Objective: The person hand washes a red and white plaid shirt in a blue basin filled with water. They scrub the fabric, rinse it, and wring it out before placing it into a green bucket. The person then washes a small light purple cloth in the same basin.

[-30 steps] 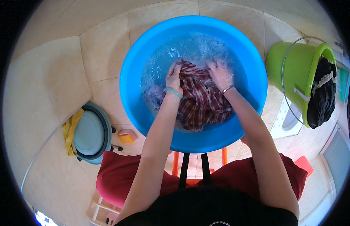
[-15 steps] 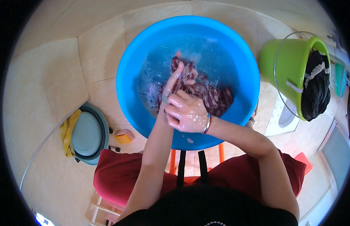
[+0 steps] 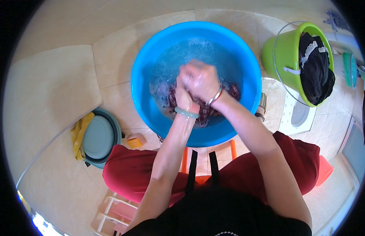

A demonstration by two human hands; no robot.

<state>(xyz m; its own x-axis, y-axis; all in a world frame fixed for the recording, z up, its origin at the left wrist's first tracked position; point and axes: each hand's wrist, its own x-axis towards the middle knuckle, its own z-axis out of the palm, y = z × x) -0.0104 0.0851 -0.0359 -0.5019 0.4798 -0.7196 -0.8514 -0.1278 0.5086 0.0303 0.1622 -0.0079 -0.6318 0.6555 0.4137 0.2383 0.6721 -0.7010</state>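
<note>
Below us sits the wide blue basin [image 3: 208,137], its soapy water [image 3: 198,45] holding the dark red plaid cloth [image 3: 204,115], partly sunk. Our right hand [image 3: 202,80] overlaps our left hand [image 3: 184,96], the two together; through the blur we cannot tell whether either grips the cloth. Hard rubbing could splash water over the rim, or snag the cloth on our pale green bangle [image 3: 186,113].

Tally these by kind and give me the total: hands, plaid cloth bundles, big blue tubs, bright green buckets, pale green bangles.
Hands: 2, left hand and right hand
Plaid cloth bundle: 1
Big blue tub: 1
Bright green bucket: 1
Pale green bangle: 1
Total: 6
</note>
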